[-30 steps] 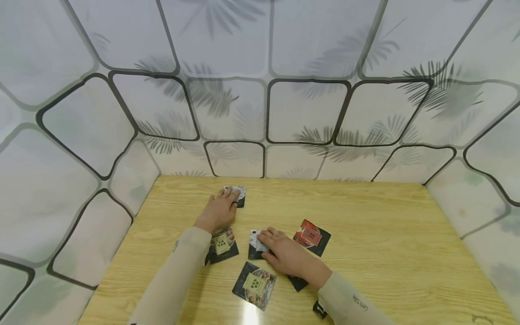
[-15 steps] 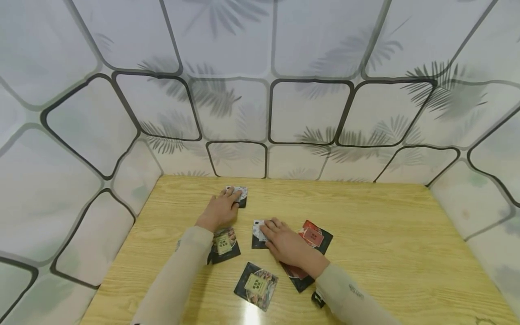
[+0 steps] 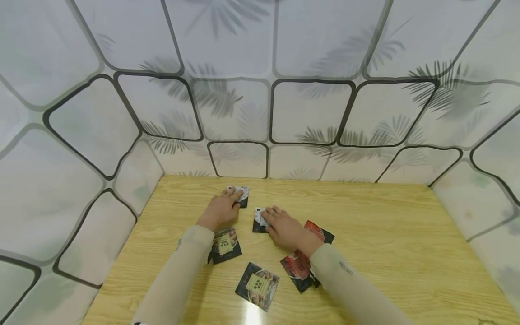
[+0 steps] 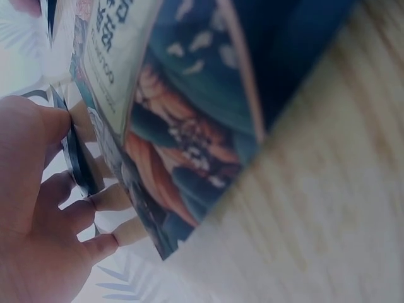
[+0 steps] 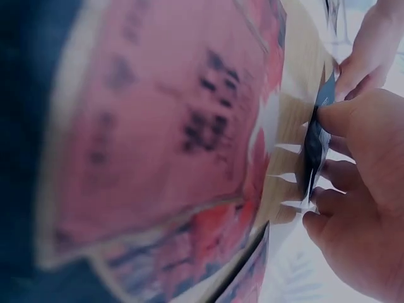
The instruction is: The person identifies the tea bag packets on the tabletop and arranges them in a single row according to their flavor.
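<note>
At the back left, my left hand (image 3: 220, 211) lies with its fingers extended on a white-and-black food packet (image 3: 244, 200). In the left wrist view, its thumb sits at the edge of that dark packet (image 4: 80, 161), the other fingers spread along the table. My right hand (image 3: 285, 229) rests flat on a second white-and-black packet (image 3: 258, 225), covering its right part. The right wrist view shows the thumb on that packet (image 5: 314, 148) and the fingers reaching down beside it. Under the right wrist lies a red-labelled packet (image 3: 299, 271), partly hidden by the sleeve.
Another red packet (image 3: 327, 237) lies just right of my right wrist. Two packets with pale green labels lie nearer: one packet (image 3: 226, 246) beside my left sleeve, one packet (image 3: 257, 287) at the front middle. Patterned fabric walls (image 3: 308, 113) border the wooden table (image 3: 386, 253).
My right hand has slid its white-and-black packet forward, away from me, uncovering more of the red packet beneath the wrist. The left hand has stayed on its packet.
</note>
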Demonstrator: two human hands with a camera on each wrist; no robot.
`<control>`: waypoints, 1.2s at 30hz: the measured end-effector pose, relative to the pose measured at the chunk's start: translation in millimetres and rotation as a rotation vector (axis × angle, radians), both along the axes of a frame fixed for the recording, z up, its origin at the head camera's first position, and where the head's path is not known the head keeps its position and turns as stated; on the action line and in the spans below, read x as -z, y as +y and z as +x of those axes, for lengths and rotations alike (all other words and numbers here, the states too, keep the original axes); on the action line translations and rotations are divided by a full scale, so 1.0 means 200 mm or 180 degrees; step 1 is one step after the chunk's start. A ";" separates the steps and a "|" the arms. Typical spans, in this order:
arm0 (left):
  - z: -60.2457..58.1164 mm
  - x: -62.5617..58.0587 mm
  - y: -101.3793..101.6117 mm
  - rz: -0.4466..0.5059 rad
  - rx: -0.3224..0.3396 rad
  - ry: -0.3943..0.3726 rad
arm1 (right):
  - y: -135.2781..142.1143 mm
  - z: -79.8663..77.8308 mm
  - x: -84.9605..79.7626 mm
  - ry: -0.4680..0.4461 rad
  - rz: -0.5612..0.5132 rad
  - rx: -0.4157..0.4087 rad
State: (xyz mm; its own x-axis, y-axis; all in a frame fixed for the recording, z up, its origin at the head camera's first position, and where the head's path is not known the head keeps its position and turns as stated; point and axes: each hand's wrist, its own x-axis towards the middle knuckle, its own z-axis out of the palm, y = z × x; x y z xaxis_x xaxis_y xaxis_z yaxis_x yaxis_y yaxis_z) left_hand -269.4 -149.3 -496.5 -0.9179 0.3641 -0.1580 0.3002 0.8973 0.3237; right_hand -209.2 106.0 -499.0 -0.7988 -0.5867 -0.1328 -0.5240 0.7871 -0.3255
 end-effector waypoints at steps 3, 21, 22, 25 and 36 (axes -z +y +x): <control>0.00 0.00 0.00 -0.0033 0.0012 0.0027 | 0.00 -0.04 0.00 -0.0021 -0.0071 0.0025; -0.02 0.01 0.00 -0.0192 0.0032 0.0166 | -0.04 -0.24 0.02 -0.0068 0.0070 0.0167; -0.02 0.01 0.00 -0.0196 0.0027 0.0159 | -0.05 -0.25 0.02 -0.0075 0.0077 0.0170; -0.02 0.01 0.00 -0.0205 0.0015 0.0158 | -0.05 -0.27 0.02 -0.0087 0.0126 0.0190; -0.01 0.03 0.00 -0.0230 0.0045 0.0207 | -0.07 -0.34 0.02 -0.0097 0.0266 0.0225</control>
State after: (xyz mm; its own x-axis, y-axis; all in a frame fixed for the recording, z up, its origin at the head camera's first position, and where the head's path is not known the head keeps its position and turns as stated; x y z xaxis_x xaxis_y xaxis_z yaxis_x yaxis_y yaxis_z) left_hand -272.3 -148.7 -501.8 -0.9219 0.3670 -0.1244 0.3314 0.9131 0.2377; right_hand -276.3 92.8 -503.5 -0.8326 -0.5150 -0.2037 -0.4572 0.8468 -0.2720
